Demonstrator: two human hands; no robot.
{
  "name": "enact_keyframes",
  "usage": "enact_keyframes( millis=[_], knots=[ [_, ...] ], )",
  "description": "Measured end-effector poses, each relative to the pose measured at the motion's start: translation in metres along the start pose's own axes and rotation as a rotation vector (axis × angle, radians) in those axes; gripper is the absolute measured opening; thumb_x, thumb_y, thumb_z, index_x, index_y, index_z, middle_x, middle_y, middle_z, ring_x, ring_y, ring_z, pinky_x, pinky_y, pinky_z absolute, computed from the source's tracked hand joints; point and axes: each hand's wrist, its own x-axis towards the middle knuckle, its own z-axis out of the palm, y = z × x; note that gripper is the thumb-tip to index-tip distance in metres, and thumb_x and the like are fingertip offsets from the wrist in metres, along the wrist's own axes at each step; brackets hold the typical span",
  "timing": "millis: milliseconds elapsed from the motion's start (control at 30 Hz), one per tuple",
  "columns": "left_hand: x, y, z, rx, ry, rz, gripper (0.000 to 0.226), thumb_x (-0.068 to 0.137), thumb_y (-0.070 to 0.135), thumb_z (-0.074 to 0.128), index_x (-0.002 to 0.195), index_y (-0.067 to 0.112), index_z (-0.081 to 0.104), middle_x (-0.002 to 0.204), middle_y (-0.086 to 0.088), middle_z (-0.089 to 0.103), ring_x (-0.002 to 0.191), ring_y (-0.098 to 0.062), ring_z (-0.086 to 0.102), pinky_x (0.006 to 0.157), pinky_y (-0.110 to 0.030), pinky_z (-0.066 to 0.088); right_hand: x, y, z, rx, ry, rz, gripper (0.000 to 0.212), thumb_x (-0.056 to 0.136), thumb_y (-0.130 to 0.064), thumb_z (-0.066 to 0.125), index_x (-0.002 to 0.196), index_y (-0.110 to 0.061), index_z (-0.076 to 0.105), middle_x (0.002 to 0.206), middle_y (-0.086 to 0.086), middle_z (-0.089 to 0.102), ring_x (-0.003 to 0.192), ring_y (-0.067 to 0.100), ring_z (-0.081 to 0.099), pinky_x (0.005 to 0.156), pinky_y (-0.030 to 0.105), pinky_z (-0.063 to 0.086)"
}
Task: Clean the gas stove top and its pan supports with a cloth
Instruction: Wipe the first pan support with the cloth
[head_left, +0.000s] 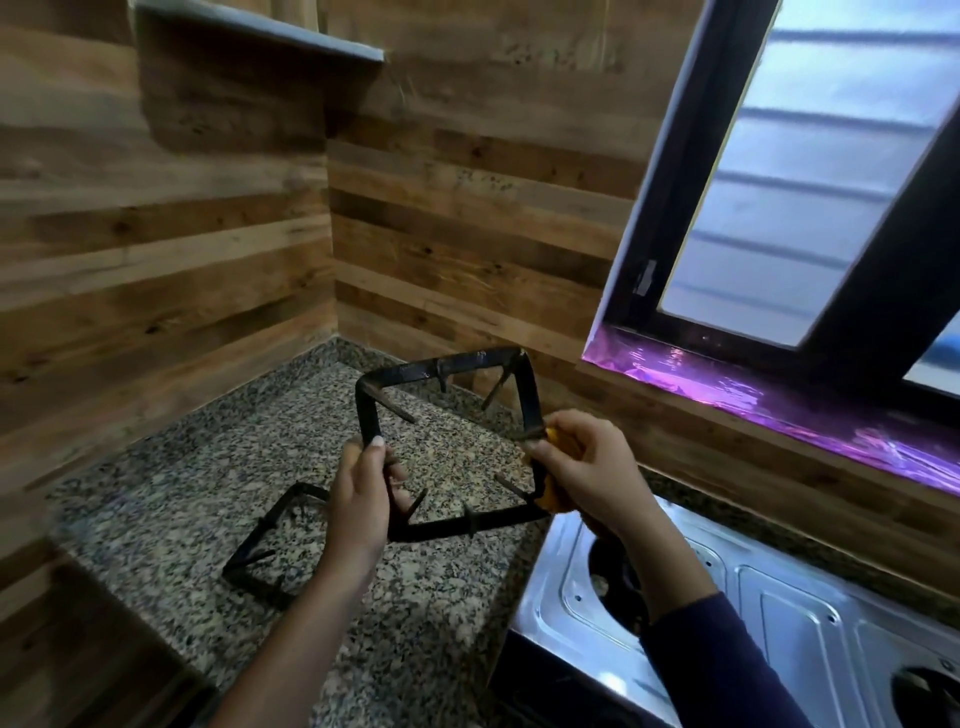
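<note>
A black square pan support (457, 366) is held up in the air above the granite counter, tilted. My left hand (363, 499) grips its left side. My right hand (582, 467) presses a yellow cloth (550, 493) around the support's right side. A second black pan support (260, 545) lies flat on the counter at the left, partly hidden by my left forearm. The steel gas stove top (779, 613) sits at the lower right, its left burner opening (613, 577) bare and partly covered by my right arm.
The speckled granite counter (208, 467) runs into a corner of wood-panelled walls (156, 234). A dark-framed window (779, 208) with a purple-lit sill stands at the right. A small shelf (260, 26) juts out high on the left wall.
</note>
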Motion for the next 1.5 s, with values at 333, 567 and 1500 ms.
enact_keyframes(
  millis=[333, 567, 1500],
  knots=[
    [0.047, 0.036, -0.017, 0.779, -0.387, 0.56, 0.057, 0.082, 0.082, 0.032, 0.091, 0.033, 0.061, 0.08, 0.007, 0.067, 0.071, -0.01, 0.064, 0.061, -0.033, 0.052, 0.034, -0.047, -0.021, -0.709, -0.062, -0.461, 0.022, 0.079, -0.021, 0.065, 0.099, -0.027, 0.072, 0.09, -0.012, 0.063, 0.093, 0.016, 0.058, 0.061, 0.026, 0.039],
    [0.017, 0.016, 0.01, 0.288, -0.133, 0.466, 0.057, 0.098, 0.05, 0.043, 0.063, 0.006, 0.052, 0.044, -0.009, 0.051, 0.036, -0.017, 0.053, 0.041, -0.03, 0.046, 0.05, -0.052, -0.035, -0.303, -0.061, -0.255, 0.026, 0.076, -0.016, 0.08, 0.1, -0.024, 0.074, 0.082, -0.015, 0.068, 0.069, -0.009, 0.061, 0.076, 0.035, 0.058],
    [-0.018, -0.014, 0.123, -0.15, -0.084, -0.61, 0.052, 0.097, 0.056, 0.039, 0.077, 0.009, 0.05, 0.049, -0.001, 0.037, 0.027, -0.012, 0.037, 0.036, -0.018, 0.029, -0.143, 0.043, 0.006, -0.568, 0.817, -0.138, 0.03, 0.083, 0.009, 0.06, 0.107, -0.002, 0.074, 0.118, 0.007, 0.07, 0.101, 0.024, 0.06, 0.096, 0.03, 0.045]
  ],
)
